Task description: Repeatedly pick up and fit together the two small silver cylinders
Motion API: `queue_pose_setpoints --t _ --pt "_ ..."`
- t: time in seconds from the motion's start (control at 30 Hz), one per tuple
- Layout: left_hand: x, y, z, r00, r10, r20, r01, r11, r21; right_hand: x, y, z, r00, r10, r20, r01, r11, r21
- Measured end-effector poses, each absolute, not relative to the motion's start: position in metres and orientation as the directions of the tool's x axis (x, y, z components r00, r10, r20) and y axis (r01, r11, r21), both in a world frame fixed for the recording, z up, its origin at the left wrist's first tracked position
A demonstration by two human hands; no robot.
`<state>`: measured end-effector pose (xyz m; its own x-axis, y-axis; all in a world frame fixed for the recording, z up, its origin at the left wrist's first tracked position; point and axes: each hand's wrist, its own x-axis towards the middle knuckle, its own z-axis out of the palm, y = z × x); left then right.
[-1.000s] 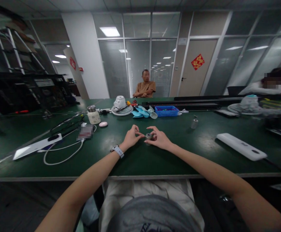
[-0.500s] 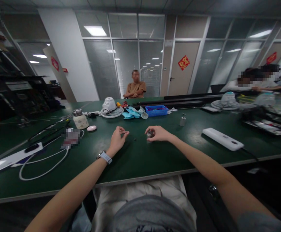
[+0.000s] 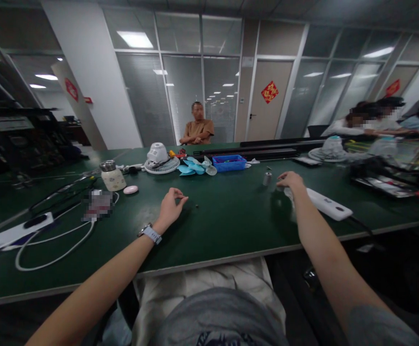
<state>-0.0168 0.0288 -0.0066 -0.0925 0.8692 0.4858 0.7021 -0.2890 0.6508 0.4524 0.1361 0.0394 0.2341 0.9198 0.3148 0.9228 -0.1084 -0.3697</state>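
My left hand (image 3: 171, 204) rests on the green table (image 3: 231, 226) with thumb and forefinger pinched together; whatever is between them is too small to make out. A tiny dark speck (image 3: 196, 206) lies on the table just right of it. My right hand (image 3: 290, 181) is stretched out to the far right with its fingers curled downward, and what it holds is hidden. It sits just right of a small metal cylinder (image 3: 267, 179) standing upright, and at the near end of a white power strip (image 3: 326, 204).
A white fan body (image 3: 158, 158), light blue fan blades (image 3: 195, 167) and a blue tray (image 3: 229, 163) lie at the back. A lidded jar (image 3: 111, 177), a pink disc (image 3: 130, 190) and a white cable (image 3: 50, 250) are to the left. A person (image 3: 197, 127) sits opposite; others work at right.
My hands have parted. The right hand, which held a small metal cylinder in front of me, has swung right toward the power strip. The left hand stayed pinched. My head turned right.
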Motion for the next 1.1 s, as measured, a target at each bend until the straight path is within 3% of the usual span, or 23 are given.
queue_pose_setpoints --t 0.1,0.17,0.27,0.33,0.4,0.47,0.67,0.8,0.87,0.97,1.1 --pt "-0.017 0.029 -0.007 -0.082 0.872 0.483 0.706 -0.291 0.646 0.434 0.124 0.055 0.308 0.898 0.315 0.916 -0.19 -0.355" --pt "-0.017 0.029 -0.007 -0.091 0.869 0.486 0.708 -0.287 0.646 0.399 0.112 0.067 0.259 0.852 0.456 0.941 -0.116 -0.319" --pt "-0.018 0.03 -0.008 -0.121 0.869 0.48 0.714 -0.259 0.65 0.321 0.091 0.064 -0.047 0.811 0.583 0.949 0.218 -0.227" --pt "-0.019 0.03 -0.009 -0.139 0.87 0.473 0.716 -0.241 0.654 0.267 0.078 0.048 -0.449 0.727 0.519 0.754 0.62 -0.216" --pt "-0.019 0.031 -0.01 -0.148 0.867 0.476 0.715 -0.238 0.657 0.227 0.067 0.027 -0.645 0.64 0.418 0.615 0.759 -0.212" --pt "-0.019 0.031 -0.011 -0.147 0.865 0.479 0.71 -0.246 0.66 0.204 0.061 0.009 -0.699 0.614 0.367 0.587 0.786 -0.195" --pt "-0.016 0.031 -0.011 -0.108 0.881 0.46 0.698 -0.262 0.667 0.19 0.062 -0.008 -0.649 0.656 0.385 0.614 0.751 -0.243" --pt "-0.017 0.028 -0.008 -0.114 0.893 0.435 0.704 -0.237 0.67 0.208 0.074 0.014 -0.635 0.66 0.401 0.627 0.744 -0.232" --pt "-0.017 0.026 -0.006 -0.109 0.894 0.434 0.707 -0.237 0.666 0.243 0.085 0.034 -0.53 0.699 0.479 0.7 0.68 -0.219" --pt "-0.018 0.026 -0.006 -0.089 0.895 0.437 0.71 -0.251 0.658 0.326 0.104 0.061 -0.139 0.779 0.612 0.896 0.362 -0.258" --pt "-0.016 0.027 -0.008 -0.079 0.905 0.418 0.706 -0.245 0.664 0.43 0.118 0.067 0.308 0.836 0.454 0.926 -0.154 -0.345"
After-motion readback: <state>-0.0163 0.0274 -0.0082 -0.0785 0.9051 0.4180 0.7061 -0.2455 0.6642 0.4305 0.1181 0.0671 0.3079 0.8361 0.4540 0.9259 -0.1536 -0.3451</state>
